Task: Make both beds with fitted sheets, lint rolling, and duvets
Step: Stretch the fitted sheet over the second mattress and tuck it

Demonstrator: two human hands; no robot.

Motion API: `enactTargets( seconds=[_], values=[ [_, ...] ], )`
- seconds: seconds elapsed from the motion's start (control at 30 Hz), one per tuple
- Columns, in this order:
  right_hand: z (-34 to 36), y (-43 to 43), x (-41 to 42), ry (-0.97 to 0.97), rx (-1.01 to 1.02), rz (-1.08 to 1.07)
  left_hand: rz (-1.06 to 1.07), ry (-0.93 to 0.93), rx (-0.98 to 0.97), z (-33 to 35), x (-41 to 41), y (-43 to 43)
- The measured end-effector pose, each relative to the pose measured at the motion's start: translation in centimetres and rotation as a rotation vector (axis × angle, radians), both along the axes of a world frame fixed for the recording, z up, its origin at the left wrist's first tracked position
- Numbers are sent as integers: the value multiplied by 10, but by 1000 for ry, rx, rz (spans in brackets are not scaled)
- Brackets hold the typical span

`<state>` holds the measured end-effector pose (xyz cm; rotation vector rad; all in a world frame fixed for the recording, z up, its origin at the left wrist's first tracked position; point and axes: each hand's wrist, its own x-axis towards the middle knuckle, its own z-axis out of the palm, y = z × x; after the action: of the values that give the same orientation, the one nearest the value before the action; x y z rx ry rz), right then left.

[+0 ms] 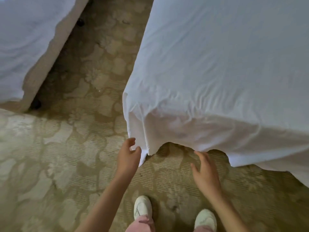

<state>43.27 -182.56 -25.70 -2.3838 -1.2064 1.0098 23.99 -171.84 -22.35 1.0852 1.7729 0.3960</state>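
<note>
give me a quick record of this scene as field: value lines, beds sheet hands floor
right bed: covered by a white sheet, near corner hanging loose, not tucked
left bed: upper left, white cover, beige base showing
left hand: fingers curved at the sheet's hanging corner; pinch unclear
right hand: fingers straight, tips at the sheet's hem
floor: patterned carpet
shoes: white

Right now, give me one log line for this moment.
step: fitting white fabric fitted sheet | left grip: at hanging corner, hold unclear | right grip: open, below loose hem | state: corner untucked
</note>
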Motion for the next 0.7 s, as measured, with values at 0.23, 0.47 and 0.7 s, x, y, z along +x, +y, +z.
enactTargets(
  seconds=[0.23, 0.47, 0.7],
  values=[
    [-71, 43, -18, -34, 150, 51, 92, -89, 167, -84, 14, 31],
    [-167, 83, 0, -335, 561, 155, 128, -39, 463, -182, 11, 79],
    [-216, 121, -6, -343, 963, 286, -166, -25, 795, -214, -9, 114]
  ],
)
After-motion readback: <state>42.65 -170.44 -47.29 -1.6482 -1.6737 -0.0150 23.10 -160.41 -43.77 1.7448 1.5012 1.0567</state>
